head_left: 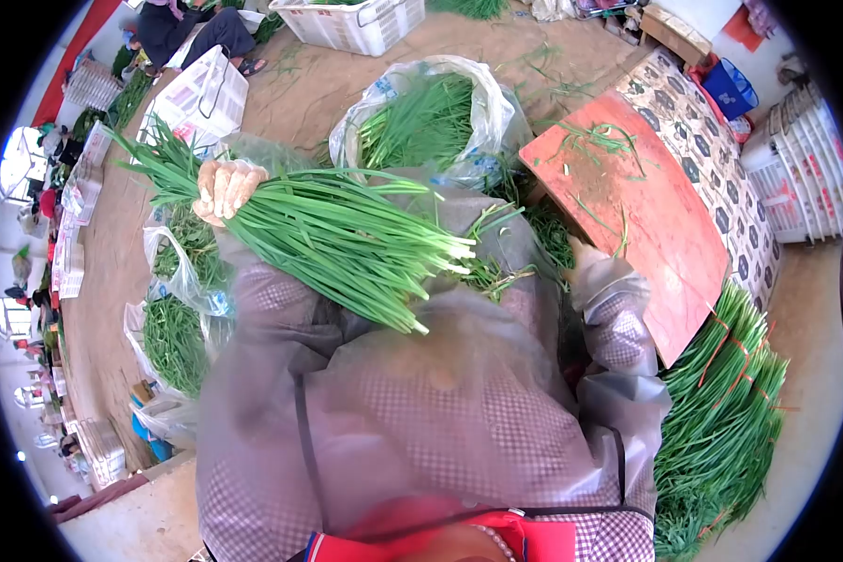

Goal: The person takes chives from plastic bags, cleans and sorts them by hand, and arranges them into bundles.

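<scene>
The left hand [227,190] is closed around the leafy left part of the greens [337,239], left of the tabletop [651,253]; the right hand's [583,255] grip is hidden. They look light, bendy, easily bruised; best cradled mid-bunch.

The left hand [223,192] is raised in front of the body and out to the left, its fingers [227,187] curled side by side into a firm, closed grip with the knuckles facing up. The left arm [270,304], in a loose translucent grey plastic sleeve over purple-and-white checked cloth, reaches forward. The right arm [620,323], sleeved alike, bends at the elbow and extends forward on the right. Only part of the right hand [585,258] shows; its fingers are hidden.
</scene>
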Demonstrator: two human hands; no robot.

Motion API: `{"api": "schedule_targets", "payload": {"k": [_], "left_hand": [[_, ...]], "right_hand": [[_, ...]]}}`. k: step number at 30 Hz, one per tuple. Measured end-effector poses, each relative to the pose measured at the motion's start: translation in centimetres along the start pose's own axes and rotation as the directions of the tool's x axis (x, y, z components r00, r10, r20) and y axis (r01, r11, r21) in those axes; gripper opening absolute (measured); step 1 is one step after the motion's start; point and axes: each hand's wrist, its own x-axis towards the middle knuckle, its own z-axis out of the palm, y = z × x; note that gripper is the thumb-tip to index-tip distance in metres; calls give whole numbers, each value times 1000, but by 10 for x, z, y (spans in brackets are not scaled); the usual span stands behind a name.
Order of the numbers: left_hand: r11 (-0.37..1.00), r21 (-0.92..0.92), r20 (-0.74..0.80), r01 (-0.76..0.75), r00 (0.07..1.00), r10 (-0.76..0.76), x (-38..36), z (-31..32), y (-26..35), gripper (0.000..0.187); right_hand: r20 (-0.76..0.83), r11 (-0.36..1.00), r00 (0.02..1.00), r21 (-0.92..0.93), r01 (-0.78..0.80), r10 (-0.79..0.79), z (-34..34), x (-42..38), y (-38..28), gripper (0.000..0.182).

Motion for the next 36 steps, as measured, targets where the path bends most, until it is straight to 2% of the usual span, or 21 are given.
{"api": "schedule_targets", "payload": {"k": [1, 3, 4, 5, 7, 9, 10, 11, 12, 13, 14, 15, 16, 19, 21, 22, 25, 27, 30, 33, 36], "left_hand": [[1000, -6, -1, 6, 1000, -6, 3, -2, -2, 8], [1000, -27, 74, 13, 997, -11, 11, 0, -10, 8], [999, -32, 79, 12, 997, -9, 14, 2, -14, 8], [999, -33, 81, 16, 997, -13, 18, 3, -19, 8], [997, -74, 135, 11, 991, -1, 25, 7, -28, 7], [999, -36, 97, 36, 995, -33, 25, 14, -25, 7], [998, -28, 107, 56, 993, -53, 25, 13, -23, 7], [997, -21, 117, 75, 991, -72, 25, 11, -20, 8], [995, 16, 135, 103, 985, -104, 24, 8, -16, 9], [995, 22, 135, 98, 986, -100, 22, 8, -14, 9], [996, 21, 111, 91, 990, -92, 20, 7, -14, 9], [996, 16, 85, 87, 992, -88, 18, 5, -15, 10], [995, 6, 109, 104, 989, -104, 15, -1, -12, 10], [994, -9, 37, 113, 993, -112, 15, 1, -18, 9], [991, -43, 70, 128, 990, -124, 14, -3, -20, 8], [990, -32, 1, 138, 990, -138, 11, -2, -20, 8], [988, -37, -90, 152, 984, -155, 7, -1, -21, 7], [986, -44, -167, 160, 972, -165, 5, 1, -22, 8], [982, -43, -249, 183, 950, -188, 1, 5, -22, 9], [975, -57, -290, 216, 931, -223, -2, 6, -22, 10], [982, -37, -398, 183, 899, -182, -2, 10, -31, 13]], "right_hand": [[-52, 969, 998, 245, 46, -35, -1, 14, -7, 44], [-41, 607, 976, 777, 165, -212, -33, 29, -52, 39], [192, 490, 973, 865, -107, -125, -43, 37, -76, 37], [222, 434, 963, 890, -137, -151, -51, 42, -100, 37], [-14, 377, 977, 921, 96, -215, -37, 51, -136, 35], [129, 271, 958, 961, -57, -254, -44, 45, -156, 31], [-93, 611, 936, 735, 294, -339, -39, 48, -149, 24], [-464, 657, 680, 244, 714, -567, -24, 51, -138, 21], [-391, 704, 798, 389, 595, -459, 9, 62, -117, 21], [-90, 831, 958, 480, 282, -274, 6, 61, -103, 23], [-34, 965, 991, 224, 137, -133, 9, 57, -88, 25], [-10, 984, 998, 171, 56, -55, 13, 56, -71, 24], [13, 993, 1000, 115, -24, 23, 16, 55, -54, 23], [-420, 878, 907, 428, 214, -16, -37, 35, -72, 24], [-289, 289, 957, 917, 273, 13, -59, 27, -95, 19], [-240, 167, 959, 950, 265, -152, -83, 17, -112, 13], [-446, 465, 737, 579, 670, -507, -79, 20, -149, 18], [-311, 730, 861, 458, 508, -403, -85, 23, -172, 30], [-419, 716, 838, 458, 527, -349, -73, 38, -189, 41], [-425, 538, 823, 623, 568, -376, -67, 54, -206, 42], [-386, 536, 849, 659, 528, -362, -63, 65, -222, 45]]}}
